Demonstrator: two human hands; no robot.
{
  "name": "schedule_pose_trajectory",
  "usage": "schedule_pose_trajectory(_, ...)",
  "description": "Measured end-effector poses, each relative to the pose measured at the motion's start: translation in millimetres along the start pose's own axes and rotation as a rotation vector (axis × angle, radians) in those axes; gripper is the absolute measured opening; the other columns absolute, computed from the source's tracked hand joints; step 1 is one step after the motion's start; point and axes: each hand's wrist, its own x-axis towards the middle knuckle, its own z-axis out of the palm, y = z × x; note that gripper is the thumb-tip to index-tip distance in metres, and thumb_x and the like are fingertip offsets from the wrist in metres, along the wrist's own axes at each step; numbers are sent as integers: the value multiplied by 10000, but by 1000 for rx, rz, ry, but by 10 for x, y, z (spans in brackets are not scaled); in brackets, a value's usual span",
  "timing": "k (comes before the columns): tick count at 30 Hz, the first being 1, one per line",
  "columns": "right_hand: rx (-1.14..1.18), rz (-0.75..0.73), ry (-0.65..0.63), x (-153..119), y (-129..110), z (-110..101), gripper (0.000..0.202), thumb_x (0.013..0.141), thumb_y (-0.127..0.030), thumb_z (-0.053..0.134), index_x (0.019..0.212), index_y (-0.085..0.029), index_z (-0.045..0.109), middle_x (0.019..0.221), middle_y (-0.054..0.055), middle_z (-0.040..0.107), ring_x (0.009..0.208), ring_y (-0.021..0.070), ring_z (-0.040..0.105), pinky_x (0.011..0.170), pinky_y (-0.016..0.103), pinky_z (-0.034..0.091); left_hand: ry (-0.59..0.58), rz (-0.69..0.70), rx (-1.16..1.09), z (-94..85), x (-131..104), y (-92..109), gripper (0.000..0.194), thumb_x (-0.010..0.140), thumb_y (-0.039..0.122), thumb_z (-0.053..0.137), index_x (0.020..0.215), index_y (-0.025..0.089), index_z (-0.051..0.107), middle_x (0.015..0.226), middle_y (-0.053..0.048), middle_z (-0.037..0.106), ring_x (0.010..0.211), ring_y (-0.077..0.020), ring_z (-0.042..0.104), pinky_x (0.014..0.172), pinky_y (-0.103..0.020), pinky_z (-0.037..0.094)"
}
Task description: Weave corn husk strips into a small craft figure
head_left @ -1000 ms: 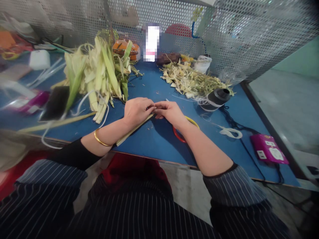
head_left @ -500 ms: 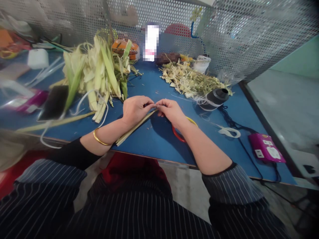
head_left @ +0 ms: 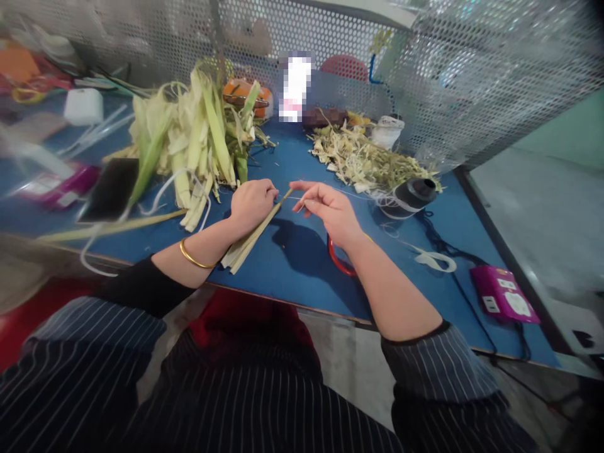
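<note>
My left hand point(head_left: 252, 202), a gold bangle on its wrist, is closed on a thin bundle of corn husk strips point(head_left: 257, 237). The bundle slants from the table's front edge up to a narrow tip between my hands. My right hand point(head_left: 333, 211) has its index finger stretched to that tip. Its thumb and another finger are pinched together around a fine white thread point(head_left: 296, 198), which spans the small gap between both hands. More thread runs from my right hand toward a black spool point(head_left: 411, 196). Scissors with a red handle point(head_left: 338, 259) lie partly under my right forearm.
A heap of corn husks point(head_left: 189, 145) lies at the left, near a dark phone point(head_left: 109, 189). Husk scraps point(head_left: 368, 157) are piled at the back right. A purple pack point(head_left: 504, 294) and a white ribbon loop point(head_left: 436, 259) lie at the right. Perforated metal panels point(head_left: 330, 31) stand behind.
My hands, which met at the bundle's tip, have drawn apart. My right hand has opened its index finger outward, and thread now shows between the hands. The view has shifted slightly.
</note>
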Motion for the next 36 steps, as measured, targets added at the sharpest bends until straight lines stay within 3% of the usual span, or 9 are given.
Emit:
schedule_pose_trajectory(3, 190, 106, -120, 6, 61, 51, 100, 868, -267, 505, 808, -187, 510, 906, 35, 665, 753, 139, 643, 680, 292, 487, -19, 3, -97, 31, 25, -7, 222, 841, 232, 482, 697, 174, 640, 729, -57, 661, 702, -179, 555, 637, -292, 356)
schedule_pose_trajectory(7, 85, 147, -40, 53, 185, 76, 71, 839, -219, 508, 776, -188, 500, 655, -43, 568, 598, 105, 602, 611, 259, 460, -85, -128, -575, 42, 35, 48, 255, 857, 248, 492, 631, 158, 569, 545, 0, 502, 528, -116, 457, 534, -253, 329)
schedule_pose_trajectory(12, -41, 156, -3, 69, 202, 66, 69, 839, -202, 474, 770, -198, 472, 605, -53, 557, 579, 98, 550, 619, 257, 430, -408, -248, -1208, 10, 12, 126, 248, 899, 273, 487, 688, 146, 517, 689, -22, 580, 446, -60, 419, 419, -216, 261)
schedule_pose_trajectory(18, -288, 136, -98, 45, 162, 73, 95, 853, -169, 426, 773, -206, 461, 565, -67, 504, 559, 106, 477, 601, 261, 366, -375, -157, -1036, 66, -19, 158, 275, 895, 227, 511, 634, 160, 456, 554, 22, 502, 388, -38, 330, 395, -197, 248)
schedule_pose_trajectory(22, -250, 169, -8, 48, 200, 100, 85, 858, -183, 419, 786, -211, 452, 573, -66, 507, 563, 112, 499, 601, 267, 379, -301, -182, -977, 74, -33, 149, 253, 892, 259, 511, 663, 151, 512, 609, 2, 550, 433, -52, 396, 427, -200, 299)
schedule_pose_trajectory(27, -193, 130, 29, 52, 236, 105, 149, 834, -270, 542, 965, -219, 492, 604, -83, 504, 549, 110, 499, 584, 259, 384, -145, 16, -769, 59, -21, 113, 233, 878, 311, 517, 716, 157, 583, 746, -23, 596, 690, -114, 537, 638, -235, 425)
schedule_pose_trajectory(30, -272, 95, 0, 54, 198, 86, 126, 861, -328, 527, 834, -206, 545, 604, -63, 499, 564, 109, 472, 584, 257, 366, -49, 146, -680, 47, -12, 153, 219, 868, 319, 535, 725, 163, 590, 933, -47, 633, 888, -144, 561, 809, -269, 427)
schedule_pose_trajectory(33, -214, 59, 105, 57, 147, 60, 244, 908, -357, 441, 734, -202, 514, 616, -45, 498, 600, 115, 475, 616, 258, 379, -154, 3, -883, -8, -29, 255, 269, 869, 425, 527, 817, 167, 581, 911, -50, 639, 828, -147, 591, 737, -279, 468)
schedule_pose_trajectory(36, -173, 4, 220, 65, 122, 29, 238, 912, -363, 437, 747, -205, 507, 657, -40, 494, 650, 119, 473, 658, 254, 389, -513, -183, -1017, -87, -59, 370, 317, 794, 429, 643, 943, 158, 573, 823, -42, 656, 698, -139, 615, 668, -295, 490)
